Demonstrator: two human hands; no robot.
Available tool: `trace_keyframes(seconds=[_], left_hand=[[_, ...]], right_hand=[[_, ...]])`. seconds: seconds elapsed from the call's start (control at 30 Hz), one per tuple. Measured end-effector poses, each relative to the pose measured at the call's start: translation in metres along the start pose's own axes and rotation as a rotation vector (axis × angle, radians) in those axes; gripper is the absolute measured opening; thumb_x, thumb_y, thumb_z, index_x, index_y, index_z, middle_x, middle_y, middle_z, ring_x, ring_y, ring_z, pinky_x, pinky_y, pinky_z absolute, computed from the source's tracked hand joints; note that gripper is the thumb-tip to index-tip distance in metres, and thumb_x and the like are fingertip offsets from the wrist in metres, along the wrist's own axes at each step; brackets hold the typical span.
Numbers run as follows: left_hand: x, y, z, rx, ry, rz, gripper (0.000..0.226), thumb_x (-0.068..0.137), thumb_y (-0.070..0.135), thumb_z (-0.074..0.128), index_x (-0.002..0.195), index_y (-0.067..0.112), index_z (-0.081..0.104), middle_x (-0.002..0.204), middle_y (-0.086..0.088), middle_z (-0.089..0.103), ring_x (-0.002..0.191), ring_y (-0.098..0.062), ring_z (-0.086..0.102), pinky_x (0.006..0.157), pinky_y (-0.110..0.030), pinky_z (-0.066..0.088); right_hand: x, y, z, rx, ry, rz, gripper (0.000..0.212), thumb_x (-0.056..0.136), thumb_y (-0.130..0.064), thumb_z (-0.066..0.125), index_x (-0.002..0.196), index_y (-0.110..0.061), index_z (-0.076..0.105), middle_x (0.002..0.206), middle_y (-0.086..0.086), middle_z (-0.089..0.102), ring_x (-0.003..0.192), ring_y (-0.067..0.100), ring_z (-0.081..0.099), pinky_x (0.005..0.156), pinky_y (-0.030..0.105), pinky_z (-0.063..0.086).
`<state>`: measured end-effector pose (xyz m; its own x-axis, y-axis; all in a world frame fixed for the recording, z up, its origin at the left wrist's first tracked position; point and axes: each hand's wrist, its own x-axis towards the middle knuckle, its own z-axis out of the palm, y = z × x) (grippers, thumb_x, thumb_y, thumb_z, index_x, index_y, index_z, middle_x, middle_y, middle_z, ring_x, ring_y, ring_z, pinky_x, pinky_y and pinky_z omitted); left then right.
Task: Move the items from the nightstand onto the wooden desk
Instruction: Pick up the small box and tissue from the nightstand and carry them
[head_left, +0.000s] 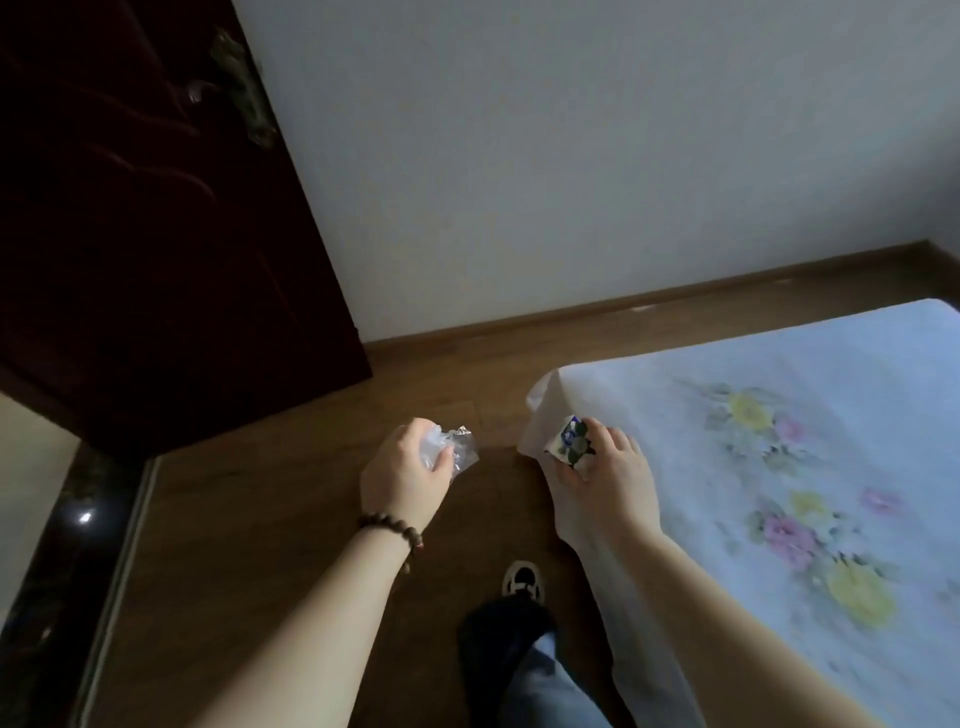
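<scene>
With both hands loaded and a foot mid-stride, the carry is on, no desk in sight yet.

Nearest the camera, a jeans leg and a dark slipper (506, 631) step over the wooden floor (249, 525); ahead, the left hand (408, 470), a bead bracelet (392, 525) on its wrist, curls its fingers round a crumpled clear plastic wrapper (457, 447), and the right hand (602, 467) grips a small blue-and-white printed packet (569, 441) over the corner of the flowered bedsheet (779, 467). The packet's print is too blurred to read; possibly a sachet. Beyond stand a dark wooden door (156, 234) and a pale wall (571, 156). I'd judge two items picked up, neither set down; nightstand and desk are both out of view.
</scene>
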<state>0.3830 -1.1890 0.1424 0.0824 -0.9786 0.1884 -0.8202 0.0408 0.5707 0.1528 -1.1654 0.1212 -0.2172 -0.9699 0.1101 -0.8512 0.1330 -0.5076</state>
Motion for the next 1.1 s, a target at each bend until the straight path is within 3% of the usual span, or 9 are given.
trace_keyframes(seconds=[0.13,0.27,0.57,0.7,0.87,1.0,1.1], left_hand=[[0.115,0.027,0.032,0.01,-0.022,0.002,0.02,0.082,0.026,0.067,0.099,0.018,0.062,0.093,0.0,0.065,0.084,-0.022,0.062,0.064,-0.029,0.05],[0.214,0.057,0.054,-0.01,-0.029,0.009,0.019,0.08,0.021,0.07,0.097,0.014,0.064,0.093,-0.003,0.066,0.084,-0.022,0.061,0.064,-0.024,0.042],[0.404,0.089,0.133,-0.004,-0.095,0.075,0.023,0.081,0.025,0.07,0.101,0.016,0.064,0.094,-0.004,0.066,0.081,-0.021,0.061,0.062,-0.023,0.041],[0.505,0.099,0.184,0.01,-0.158,0.171,0.025,0.083,0.031,0.067,0.102,0.017,0.062,0.093,-0.004,0.066,0.08,-0.023,0.063,0.063,-0.033,0.053],[0.641,0.124,0.235,0.022,-0.222,0.33,0.024,0.082,0.03,0.068,0.101,0.017,0.063,0.091,-0.003,0.068,0.079,-0.022,0.063,0.059,-0.024,0.04],[0.737,0.166,0.27,-0.008,-0.287,0.45,0.025,0.082,0.03,0.067,0.101,0.015,0.063,0.091,-0.005,0.066,0.08,-0.024,0.063,0.061,-0.026,0.046],[0.778,0.21,0.304,-0.052,-0.334,0.53,0.026,0.08,0.028,0.069,0.101,0.015,0.064,0.093,-0.006,0.067,0.081,-0.025,0.063,0.063,-0.025,0.042]], right_hand=[[0.123,0.006,0.001,0.007,-0.059,-0.026,0.062,0.083,-0.039,0.065,0.136,-0.017,0.042,0.126,0.004,0.054,0.115,0.025,0.046,0.095,0.037,0.042],[0.227,0.007,-0.006,0.031,-0.032,-0.035,0.06,0.081,-0.036,0.068,0.132,-0.015,0.046,0.122,0.005,0.056,0.111,0.025,0.046,0.092,0.036,0.041],[0.408,0.035,0.018,-0.009,0.042,0.034,0.059,0.078,-0.039,0.071,0.127,-0.013,0.052,0.114,0.004,0.061,0.103,0.026,0.051,0.087,0.037,0.043],[0.495,0.051,0.041,-0.016,0.094,0.132,0.058,0.078,-0.038,0.071,0.127,-0.013,0.052,0.114,0.005,0.061,0.103,0.026,0.052,0.088,0.039,0.044],[0.608,0.061,0.059,-0.015,0.144,0.278,0.061,0.08,-0.04,0.069,0.132,-0.015,0.048,0.121,0.003,0.059,0.107,0.024,0.05,0.091,0.038,0.044],[0.676,0.079,0.05,-0.027,0.19,0.411,0.064,0.081,-0.042,0.068,0.135,-0.016,0.044,0.124,0.003,0.057,0.109,0.022,0.049,0.094,0.037,0.043],[0.701,0.103,0.032,-0.041,0.25,0.52,0.066,0.08,-0.039,0.069,0.136,-0.017,0.043,0.125,0.002,0.057,0.111,0.021,0.049,0.094,0.037,0.044]])
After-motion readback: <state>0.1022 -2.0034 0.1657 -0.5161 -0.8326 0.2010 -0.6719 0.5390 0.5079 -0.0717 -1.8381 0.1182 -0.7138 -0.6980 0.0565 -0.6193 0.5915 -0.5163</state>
